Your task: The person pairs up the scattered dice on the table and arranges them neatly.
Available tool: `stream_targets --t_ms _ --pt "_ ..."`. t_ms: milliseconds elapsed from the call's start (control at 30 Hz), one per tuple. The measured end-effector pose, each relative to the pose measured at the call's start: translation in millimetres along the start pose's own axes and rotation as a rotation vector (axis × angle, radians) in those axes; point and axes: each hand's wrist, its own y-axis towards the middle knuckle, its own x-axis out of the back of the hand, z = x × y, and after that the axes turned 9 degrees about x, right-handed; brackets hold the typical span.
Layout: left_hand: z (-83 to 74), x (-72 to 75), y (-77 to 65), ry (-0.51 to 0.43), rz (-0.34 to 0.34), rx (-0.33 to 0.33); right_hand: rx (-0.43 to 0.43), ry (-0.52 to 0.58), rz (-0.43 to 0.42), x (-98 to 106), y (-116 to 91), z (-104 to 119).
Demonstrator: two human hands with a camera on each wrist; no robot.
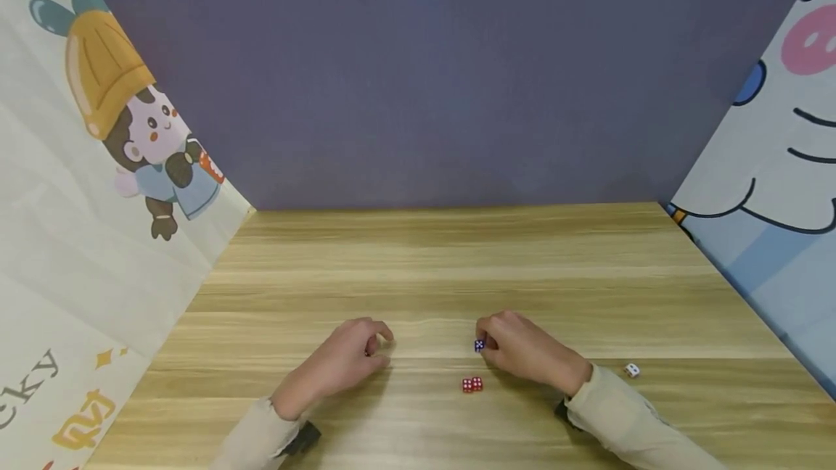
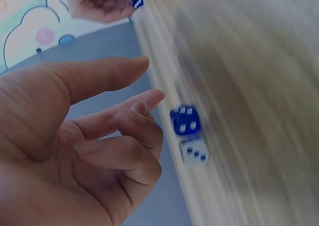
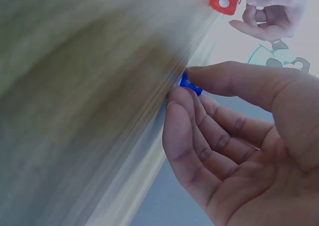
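My right hand (image 1: 522, 347) pinches a blue die (image 1: 480, 345) with white pips between thumb and fingertips, right at the tabletop. In the right wrist view that blue die (image 3: 191, 84) shows only partly between the fingers (image 3: 179, 131). Across from it, my left hand (image 1: 342, 361) holds nothing; thumb and forefinger stand apart and the other fingers bend loosely. Just off its fingertips, the left wrist view has another blue die (image 2: 185, 120) beside a white die (image 2: 195, 152); in the head view the left hand mostly hides this pair. Two red dice (image 1: 472, 384) sit side by side nearer me.
Another white die (image 1: 631, 370) lies on the wooden table (image 1: 418, 260), to the right of my right forearm. A dark panel (image 1: 418, 78) rises along the back edge. Sheets with cartoon prints flank the table, a white one (image 1: 39, 187) at left and a blue one (image 1: 790, 260) at right.
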Motion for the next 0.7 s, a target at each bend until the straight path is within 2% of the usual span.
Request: stream_targets --t_ms 167,300,433,700 --pt "5.5 6.8 -1.9 0.041 -0.026 0.044 0.001 0.025 0.01 0.1 -0.7 -2.2" --pt "10.2 12.7 -6.8 0.052 0.007 0.061 0.003 0.035 0.021 0.4 -0.4 -2.7" --pt "15.1 16.1 -10.5 0.048 0.032 0.054 0.001 0.032 0.025 0.6 -0.3 -2.6" --pt "18.6 12.5 -9.9 0.082 0.003 0.039 0.007 0.023 0.021 1.1 -0.2 -1.5"
